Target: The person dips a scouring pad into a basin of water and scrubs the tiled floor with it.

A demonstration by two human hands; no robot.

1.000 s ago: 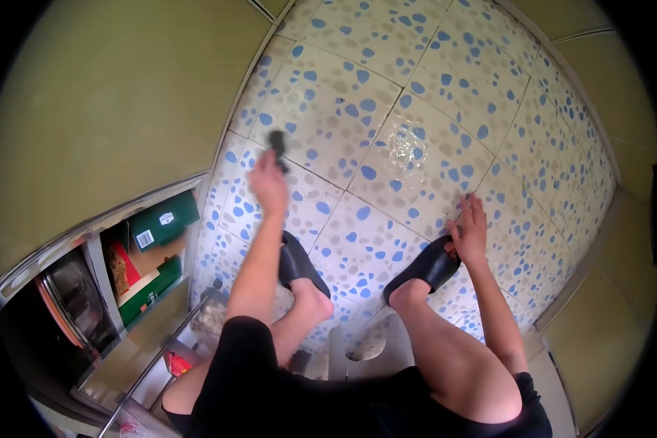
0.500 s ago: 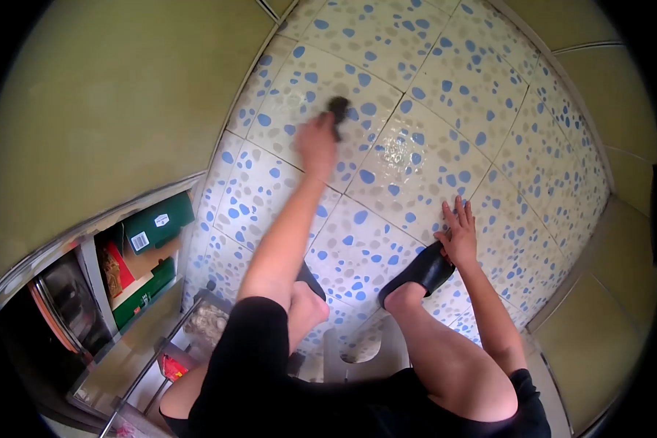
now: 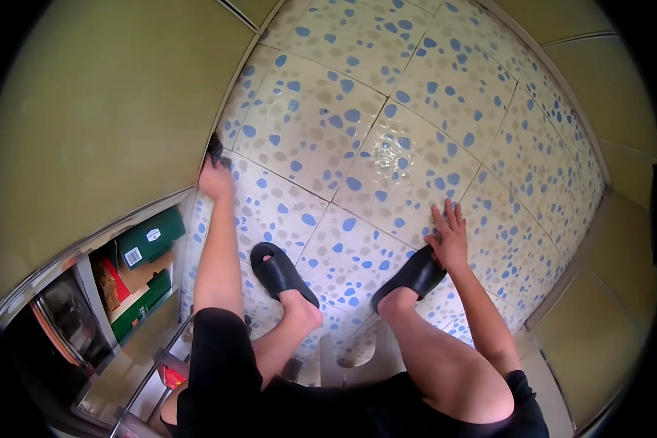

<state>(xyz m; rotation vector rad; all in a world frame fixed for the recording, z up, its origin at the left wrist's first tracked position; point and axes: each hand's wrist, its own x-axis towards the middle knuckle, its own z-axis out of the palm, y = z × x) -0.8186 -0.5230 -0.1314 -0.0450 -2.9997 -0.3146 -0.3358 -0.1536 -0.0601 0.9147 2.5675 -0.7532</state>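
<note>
My left hand (image 3: 215,179) is at the left edge of the tiled floor (image 3: 299,120), against the foot of the olive cabinet panel (image 3: 117,95). Its fingers are closed on a dark, crumpled rag-like wad (image 3: 217,147), whose exact kind I cannot make out. My right hand (image 3: 451,237) has its fingers spread and holds nothing. It rests beside the toe of the right black slipper (image 3: 410,279). A wet, shiny patch (image 3: 387,152) glistens on the tiles in the middle.
The left black slipper (image 3: 281,271) is on my other foot. At lower left, an open cabinet holds green boxes (image 3: 150,237) and round trays (image 3: 62,317). A wire rack (image 3: 150,376) stands near my left leg. Olive cabinet doors (image 3: 598,321) line the right side.
My left hand has moved with the dark wad from mid-floor to the left, against the cabinet base. The left slipper now shows fully. My right hand stays by the right slipper.
</note>
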